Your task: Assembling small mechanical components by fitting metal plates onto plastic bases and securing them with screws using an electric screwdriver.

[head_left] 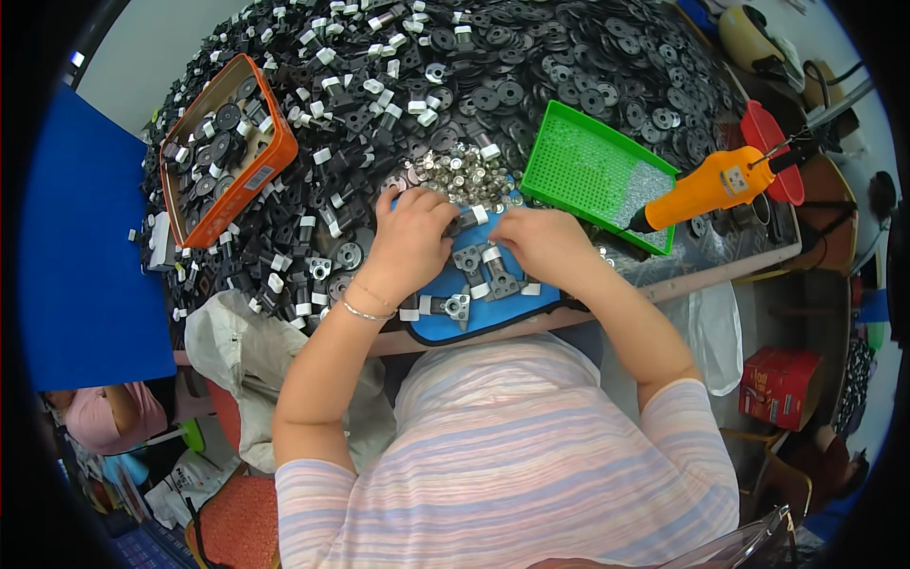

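On a blue mat (445, 327) in front of me lie several black plastic castor-like parts (500, 273) with white ends and grey metal plates. My left hand (409, 237) is curled, and a black part with a white end (466, 220) juts from between its thumb and fingers toward the right. Its other fingertips reach the edge of a heap of small shiny metal caps (463, 175). Just right of that part, my right hand (542, 242) has thumb and fingertips pinched together; whatever is in them is too small to make out.
Piles of black parts with white ends (322, 104) and black discs (607, 47) cover the table. At left stands an orange bin (277, 152) of discs. A green basket (578, 156) with small metal pieces sits at right, beneath a hanging yellow power screwdriver (706, 190); a red tray (773, 156) lies beyond.
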A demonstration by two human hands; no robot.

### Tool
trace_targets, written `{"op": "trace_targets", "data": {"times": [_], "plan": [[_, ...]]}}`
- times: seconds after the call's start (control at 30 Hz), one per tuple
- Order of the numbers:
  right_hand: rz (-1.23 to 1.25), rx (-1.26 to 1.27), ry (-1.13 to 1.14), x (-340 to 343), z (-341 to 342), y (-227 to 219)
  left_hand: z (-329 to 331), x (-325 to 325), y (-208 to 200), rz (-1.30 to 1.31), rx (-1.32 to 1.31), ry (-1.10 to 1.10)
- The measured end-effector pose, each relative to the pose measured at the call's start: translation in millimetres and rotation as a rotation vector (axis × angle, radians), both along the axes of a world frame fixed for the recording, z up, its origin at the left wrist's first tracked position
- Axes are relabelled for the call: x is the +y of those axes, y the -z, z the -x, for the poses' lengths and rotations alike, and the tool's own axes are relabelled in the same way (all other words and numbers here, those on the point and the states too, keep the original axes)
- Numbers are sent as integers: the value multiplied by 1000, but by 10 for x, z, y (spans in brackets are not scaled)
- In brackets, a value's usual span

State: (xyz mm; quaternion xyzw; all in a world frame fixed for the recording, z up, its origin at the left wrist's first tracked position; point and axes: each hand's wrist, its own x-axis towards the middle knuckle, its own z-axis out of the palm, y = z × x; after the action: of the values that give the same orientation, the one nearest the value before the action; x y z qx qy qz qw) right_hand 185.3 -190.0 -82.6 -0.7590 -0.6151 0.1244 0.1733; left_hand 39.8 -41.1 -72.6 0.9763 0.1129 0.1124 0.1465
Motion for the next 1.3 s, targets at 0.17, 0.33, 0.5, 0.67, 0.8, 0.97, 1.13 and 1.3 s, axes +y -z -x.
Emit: {"op": "trace_targets", "data": {"times": [0.17, 0.33, 0.5, 0.67, 0.8, 0.97, 1.13, 1.3], "plan": [[80, -60, -64, 200, -16, 81, 234, -50, -64, 85, -59, -60], [170, -94, -45, 226, 4, 16, 467, -111, -16, 149, -75, -127], [106, 15, -78, 250, -1, 16, 592, -139, 59, 212, -128, -162], [144, 69, -50, 264, 24, -52, 640, -146, 70, 182, -185, -182], [164, 84, -44, 280, 3, -56, 695, -145, 57, 172, -201, -207], [236, 241, -72, 274, -93, -18, 752, -159, 59, 159, -206, -223], [220, 507, -29, 317, -58, -160, 771, -167, 93, 173, -227, -232], [251, 593, -54, 391, 106, -136, 766, -185, 80, 177, -216, -233]]}}
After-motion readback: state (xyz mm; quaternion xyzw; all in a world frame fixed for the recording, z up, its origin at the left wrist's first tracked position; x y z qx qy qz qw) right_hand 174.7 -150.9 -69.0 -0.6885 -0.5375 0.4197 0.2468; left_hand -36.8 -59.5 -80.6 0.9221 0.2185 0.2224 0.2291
